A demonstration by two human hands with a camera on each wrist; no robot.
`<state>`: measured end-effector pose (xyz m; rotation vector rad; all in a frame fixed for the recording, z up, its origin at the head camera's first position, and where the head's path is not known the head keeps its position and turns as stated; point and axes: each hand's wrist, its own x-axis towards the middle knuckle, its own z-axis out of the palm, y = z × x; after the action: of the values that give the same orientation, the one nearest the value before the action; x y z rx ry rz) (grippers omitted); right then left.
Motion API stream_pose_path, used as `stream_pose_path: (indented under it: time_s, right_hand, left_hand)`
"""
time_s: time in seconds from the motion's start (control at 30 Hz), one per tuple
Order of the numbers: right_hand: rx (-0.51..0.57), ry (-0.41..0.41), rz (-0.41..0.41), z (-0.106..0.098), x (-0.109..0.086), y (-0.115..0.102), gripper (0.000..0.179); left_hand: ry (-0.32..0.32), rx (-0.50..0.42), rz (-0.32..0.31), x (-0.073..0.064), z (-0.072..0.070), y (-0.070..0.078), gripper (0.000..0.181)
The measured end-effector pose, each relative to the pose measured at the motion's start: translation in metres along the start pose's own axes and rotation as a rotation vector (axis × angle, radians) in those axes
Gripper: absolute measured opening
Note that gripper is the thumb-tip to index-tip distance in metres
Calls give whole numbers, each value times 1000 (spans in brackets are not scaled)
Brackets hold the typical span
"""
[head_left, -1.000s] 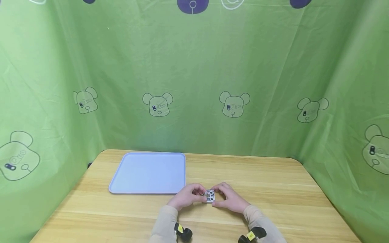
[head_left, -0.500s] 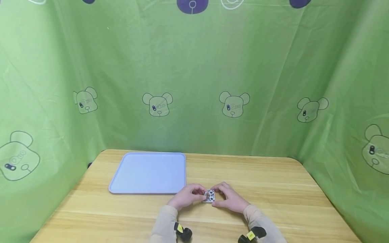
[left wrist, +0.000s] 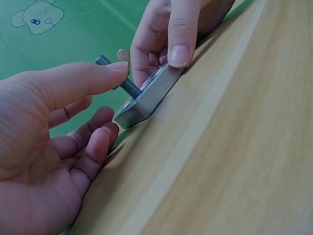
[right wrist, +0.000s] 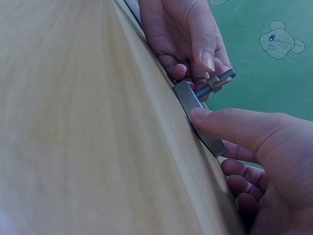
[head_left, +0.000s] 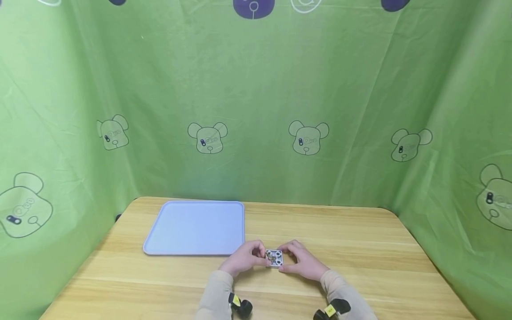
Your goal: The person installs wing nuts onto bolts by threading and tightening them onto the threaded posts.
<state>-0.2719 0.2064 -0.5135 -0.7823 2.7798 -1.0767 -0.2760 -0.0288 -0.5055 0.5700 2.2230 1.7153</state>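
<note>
Since metal block (left wrist: pixel 154 96) looks stiff, fairly heavy and probably slick, best grip seems opposite sides, clear of stud (left wrist: pixel 131 89). Block on counter (head_left: pixel 360 240), near-right of tray (head_left: pixel 200 227). Right hand (head_left: pixel 302 263) pinches block, thumb near, fingers far; left hand (head_left: pixel 242 258) loosely parted, thumb at wing nut (left wrist: pixel 123 55).

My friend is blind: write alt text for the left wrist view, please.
A left hand touches a wing nut on a bolt standing in a metal block. A right hand grips the block on a wooden table; behind, green curtain.
</note>
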Motion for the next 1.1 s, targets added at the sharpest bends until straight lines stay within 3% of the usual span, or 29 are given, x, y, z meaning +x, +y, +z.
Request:
stream_pose_path:
  time_s: [0.4,1.1]
  right_hand:
    - [18,6,-7,0,-1,-1,49]
    - [1,-1,10,1,0,0,52]
  left_hand:
    - [-18,26,1,3,1,-3,29]
    - [-28,104,29,3,1,-6,14]
